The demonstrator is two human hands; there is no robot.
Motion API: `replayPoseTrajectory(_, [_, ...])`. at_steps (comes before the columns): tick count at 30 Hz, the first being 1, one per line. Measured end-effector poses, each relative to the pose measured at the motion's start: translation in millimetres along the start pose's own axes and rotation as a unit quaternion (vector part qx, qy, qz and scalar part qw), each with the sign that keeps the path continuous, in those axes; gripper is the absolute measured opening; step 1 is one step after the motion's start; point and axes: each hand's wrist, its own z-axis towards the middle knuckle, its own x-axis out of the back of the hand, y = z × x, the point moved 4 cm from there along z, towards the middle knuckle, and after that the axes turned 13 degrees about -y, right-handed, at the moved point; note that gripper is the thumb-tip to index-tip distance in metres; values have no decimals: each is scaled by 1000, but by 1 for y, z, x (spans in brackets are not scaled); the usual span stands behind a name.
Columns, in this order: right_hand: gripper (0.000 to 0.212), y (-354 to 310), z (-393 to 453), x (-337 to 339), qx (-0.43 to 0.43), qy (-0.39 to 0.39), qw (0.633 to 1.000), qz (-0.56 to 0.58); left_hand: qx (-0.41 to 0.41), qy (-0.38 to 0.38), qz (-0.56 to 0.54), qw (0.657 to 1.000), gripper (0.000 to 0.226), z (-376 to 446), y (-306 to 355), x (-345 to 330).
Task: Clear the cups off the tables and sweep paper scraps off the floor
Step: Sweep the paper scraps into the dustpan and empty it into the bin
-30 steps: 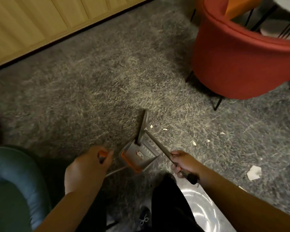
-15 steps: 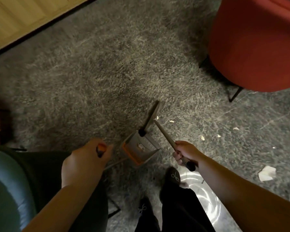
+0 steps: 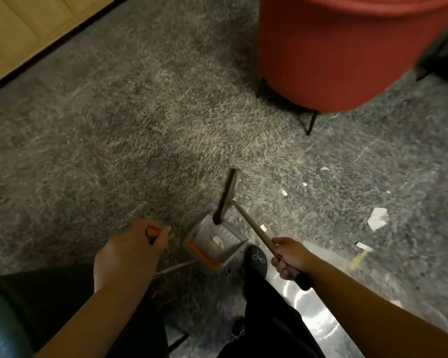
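Red armchair (image 3: pixel 347 52) stands beyond scraps (image 3: pixel 377 218); left hand (image 3: pixel 130 251) grips dustpan handle (image 3: pixel 152 233), right hand (image 3: pixel 291 257) broom (image 3: pixel 251 226).

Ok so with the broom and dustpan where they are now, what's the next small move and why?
Probably swing the grey broom head right, beyond the small white paper scrap, and draw it back toward the grey, orange-edged dustpan. The right hand grips the wooden broom handle, the left hand holds the dustpan's orange grip, and several scraps lie on the floor to the right.

Grey dustpan (image 3: pixel 215 244) – orange trim; red chair (image 3: pixel 347 47); white scraps (image 3: pixel 377 218).
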Motion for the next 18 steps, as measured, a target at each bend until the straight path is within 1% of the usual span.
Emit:
replayPoseTrajectory(3, [10, 39, -27, 7, 14, 15, 999, 50, -21, -3, 3, 1000, 24, -20, -2, -16])
replayPoseTrajectory(6, [16, 79, -53, 21, 45, 31, 995, 78, -59, 5, 8, 998, 27, -40, -1, -29])
replayPoseTrajectory(10, [15, 128, -82, 49, 59, 58, 992, 99, -110, 11, 51, 993, 29, -67, 14, -46])
replayPoseTrajectory(14, [26, 167, -105, 84, 69, 92, 984, 133, -146, 6, 52, 988, 28, -92, 37, -68])
replayPoseTrajectory(18, [25, 202, -132, 119, 79, 117, 976, 167, -197, 13, 58, 979, 27, -113, 70, -88])
